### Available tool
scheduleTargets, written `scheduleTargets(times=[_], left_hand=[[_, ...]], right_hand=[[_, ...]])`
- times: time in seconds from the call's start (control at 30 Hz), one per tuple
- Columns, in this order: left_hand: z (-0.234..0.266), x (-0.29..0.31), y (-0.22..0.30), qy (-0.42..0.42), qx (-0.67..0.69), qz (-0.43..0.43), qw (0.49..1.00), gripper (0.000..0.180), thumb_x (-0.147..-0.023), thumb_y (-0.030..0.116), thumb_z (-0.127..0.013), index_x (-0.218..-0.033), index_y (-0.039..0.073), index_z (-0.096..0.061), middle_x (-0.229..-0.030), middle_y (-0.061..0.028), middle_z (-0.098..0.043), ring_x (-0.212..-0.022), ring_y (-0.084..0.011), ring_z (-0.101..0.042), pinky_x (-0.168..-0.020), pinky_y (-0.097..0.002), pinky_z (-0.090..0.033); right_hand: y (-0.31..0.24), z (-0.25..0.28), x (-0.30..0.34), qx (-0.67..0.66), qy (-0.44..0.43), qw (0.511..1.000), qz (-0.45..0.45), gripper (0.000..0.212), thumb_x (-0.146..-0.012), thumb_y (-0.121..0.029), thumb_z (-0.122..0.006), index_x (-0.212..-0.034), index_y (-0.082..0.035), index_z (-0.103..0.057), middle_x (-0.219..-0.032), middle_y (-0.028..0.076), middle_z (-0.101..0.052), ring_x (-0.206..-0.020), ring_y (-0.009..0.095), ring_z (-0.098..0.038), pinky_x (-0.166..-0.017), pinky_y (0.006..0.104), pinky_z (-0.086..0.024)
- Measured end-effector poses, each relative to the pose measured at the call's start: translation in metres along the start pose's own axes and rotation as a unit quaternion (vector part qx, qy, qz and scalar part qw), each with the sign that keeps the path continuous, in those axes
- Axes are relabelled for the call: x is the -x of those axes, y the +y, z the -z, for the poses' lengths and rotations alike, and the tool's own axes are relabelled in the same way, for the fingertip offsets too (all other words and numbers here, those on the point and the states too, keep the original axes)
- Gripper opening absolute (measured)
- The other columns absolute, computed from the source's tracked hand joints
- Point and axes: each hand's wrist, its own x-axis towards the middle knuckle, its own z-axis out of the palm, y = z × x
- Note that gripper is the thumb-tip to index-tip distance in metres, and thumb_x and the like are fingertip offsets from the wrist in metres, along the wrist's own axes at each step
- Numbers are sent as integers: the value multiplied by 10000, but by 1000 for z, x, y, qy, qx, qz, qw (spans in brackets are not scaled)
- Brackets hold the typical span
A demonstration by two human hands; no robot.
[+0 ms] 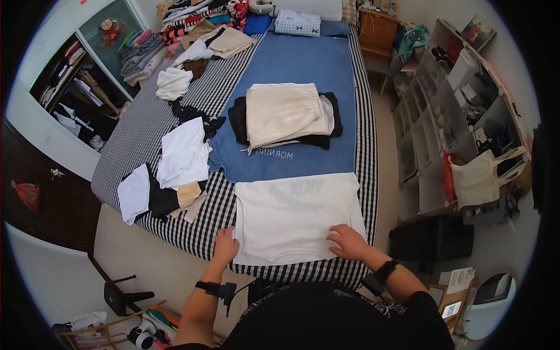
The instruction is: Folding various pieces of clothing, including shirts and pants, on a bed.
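White garment (pixel 297 224), one, with faint grey print: laid flat just beyond the near edge of the blue mat (pixel 286 64). Left hand (pixel 226 245): placed at the garment's left edge, fingers curled; whether cloth is gripped cannot be told. Right hand (pixel 348 242): rested on the garment near its right side, fingers bent, thumb held apart from them. Cream trousers (pixel 280 114), folded: stacked over dark garments (pixel 238 121) on the mat. White clothes (pixel 182 153), loosely heaped: set left of the mat. Checked pillow (pixel 298 23): placed at the mat's far end. Black-and-white checked cover (pixel 137 140): spread beneath the mat.
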Motion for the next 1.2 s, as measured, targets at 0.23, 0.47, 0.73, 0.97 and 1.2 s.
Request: scheduleTargets(times=[0.23,0.47,0.73,0.97,1.2], left_hand=[[-36,4,13,51,8,177,983,744,-664,238,-739,-1237,-53,-365,-1109,-284,-469,-1045,-390,-462,-909,-440,-386],[-22,-12,28,-146,362,366,845,542,-694,76,-687,-1145,-71,-424,-908,-170,-587,-814,-209,-583,-739,-298,-470],[-10,-26,49,-142,300,260,907,442,-751,26,-518,-1188,-35,-496,-1078,-145,-583,-989,-214,-548,-865,-303,-423],[18,-48,117,-153,489,181,839,568,-731,-52,-451,-1292,-52,-364,-1200,-159,-519,-1098,-235,-516,-944,-316,-399],[-38,-89,253,-278,121,-101,948,674,-786,109,-536,-1379,-25,-245,-1249,-191,-493,-1113,-273,-509,-956,-324,-387]], right_hand=[[-2,-21,-41,-138,-389,901,-131,363,-811,-302,-601,-1104,-87,-576,-1138,107,-535,-1052,288,-500,-884,373,-421],[8,-67,-60,-119,-249,960,43,428,-847,-285,-566,-1203,-53,-516,-1204,124,-482,-1085,284,-485,-925,365,-397],[8,-102,-59,-230,-227,940,112,469,-851,-290,-558,-1229,-21,-488,-1236,125,-467,-1029,276,-524,-902,348,-420],[56,-61,-34,-635,-125,720,-250,456,-905,-307,-503,-1291,-75,-439,-1174,87,-512,-935,175,-557,-793,322,-488],[95,2,-20,-796,3,518,-313,545,-933,-438,-397,-1337,-75,-338,-1204,102,-483,-1029,242,-543,-870,386,-472]])
